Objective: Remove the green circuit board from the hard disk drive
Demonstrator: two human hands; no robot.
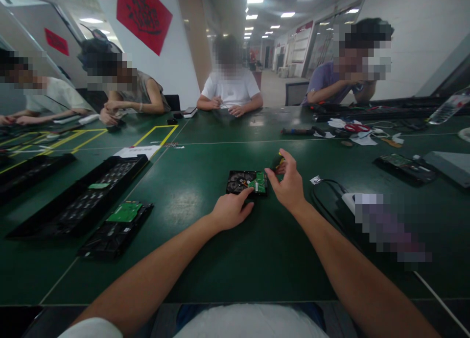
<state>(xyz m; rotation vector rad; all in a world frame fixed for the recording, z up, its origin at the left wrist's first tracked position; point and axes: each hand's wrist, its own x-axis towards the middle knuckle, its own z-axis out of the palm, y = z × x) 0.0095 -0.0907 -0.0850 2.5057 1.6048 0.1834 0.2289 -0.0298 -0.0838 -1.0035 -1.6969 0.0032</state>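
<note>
Hard drive [238, 180], head view: lies on the green bench [220, 269], in front of the wearer, green circuit board facing up at its right side. Left hand [230, 212]: index finger extended onto the near side of the drive, thumb spread apart from it; whether the remaining fingers grip cannot be told. Right hand [290, 183]: thumb and fingers pinched around a small dark-and-yellow object [278, 161], beside the drive's right end.

Handling (judged): expect a compact, dense, rigid body, heavy for its size, with smooth, slightly slippery sides. Treat the exposed board as fragile. Take hold by the long side edges; keep fingertips off the components.

Visibility: the left hand covers part of the near edge. The underside is not visible. Screws and connectors are too small to make out. The fingers partly hide the dark-and-yellow object; its type and any contact with the drive remain unclear.
</note>
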